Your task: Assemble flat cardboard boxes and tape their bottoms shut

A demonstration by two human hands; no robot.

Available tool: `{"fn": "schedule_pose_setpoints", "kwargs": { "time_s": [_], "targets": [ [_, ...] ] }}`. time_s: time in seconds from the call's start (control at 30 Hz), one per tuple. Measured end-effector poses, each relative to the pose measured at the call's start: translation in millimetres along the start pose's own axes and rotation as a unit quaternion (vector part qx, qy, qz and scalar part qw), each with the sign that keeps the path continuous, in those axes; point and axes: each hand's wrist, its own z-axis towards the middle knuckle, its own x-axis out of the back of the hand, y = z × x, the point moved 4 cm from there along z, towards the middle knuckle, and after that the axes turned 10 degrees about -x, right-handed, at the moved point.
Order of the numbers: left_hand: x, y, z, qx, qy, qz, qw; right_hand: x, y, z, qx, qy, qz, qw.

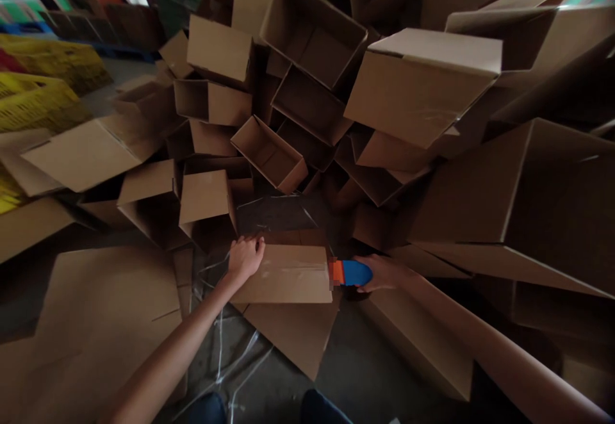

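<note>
A closed cardboard box (293, 275) lies on the floor in front of me, with a faint shiny strip along its top. At its left end, my left hand (246, 259) grips the upper edge with curled fingers. My right hand (382, 273) is closed around a blue and orange tape dispenser (356, 273) at the box's right end. The dispenser's orange front is close to the box edge; its tip is blurred, so I cannot tell whether it touches. A flat cardboard piece (298, 334) extends from under the box toward my feet.
Open cardboard boxes (314, 46) are heaped ahead, with a large box (509, 200) close on the right. Flattened cardboard (106, 315) lies at left. White strapping strips (221, 347) trail over the floor near my feet. Yellow crates (38, 100) stand at far left.
</note>
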Motion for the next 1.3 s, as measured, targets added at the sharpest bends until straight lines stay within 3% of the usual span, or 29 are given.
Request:
{"fn": "schedule_pose_setpoints", "kwargs": {
  "time_s": [0.13, 0.27, 0.57, 0.73, 0.93, 1.03, 1.13, 1.2, 1.3],
  "targets": [
    [0.0, 2, 0, 0.002, 0.003, -0.001, 1.0, 2, -9, 6, 0.011, -0.041, 0.0, 0.999],
    [0.6, 5, -1, 0.015, 0.008, -0.003, 1.0, 7, -18, -6, 0.032, -0.065, 0.017, 0.997],
    [2.4, 12, -1, -0.001, 0.012, -0.012, 1.0, 14, -43, -36, -0.019, -0.014, -0.062, 0.998],
    [0.5, 9, -1, 0.008, 0.017, -0.015, 1.0, -2, -60, -36, -0.049, 0.042, -0.105, 0.992],
    [2.3, 2, -10, 0.018, 0.034, -0.002, 0.999, -25, -92, -10, -0.1, 0.035, -0.09, 0.99],
    [2.4, 1, -11, 0.016, 0.037, -0.001, 0.999, -23, -77, -22, -0.139, 0.08, -0.064, 0.985],
    [1.2, 2, -8, 0.018, 0.038, -0.005, 0.999, -24, -41, -59, -0.179, 0.229, -0.046, 0.956],
    [0.4, 3, -6, 0.022, 0.039, -0.008, 0.999, -38, -11, -86, -0.206, 0.309, -0.073, 0.926],
    [-0.2, 4, -4, 0.026, 0.04, -0.011, 0.999, -79, 28, -115, -0.237, 0.344, -0.091, 0.904]
  ]
}}
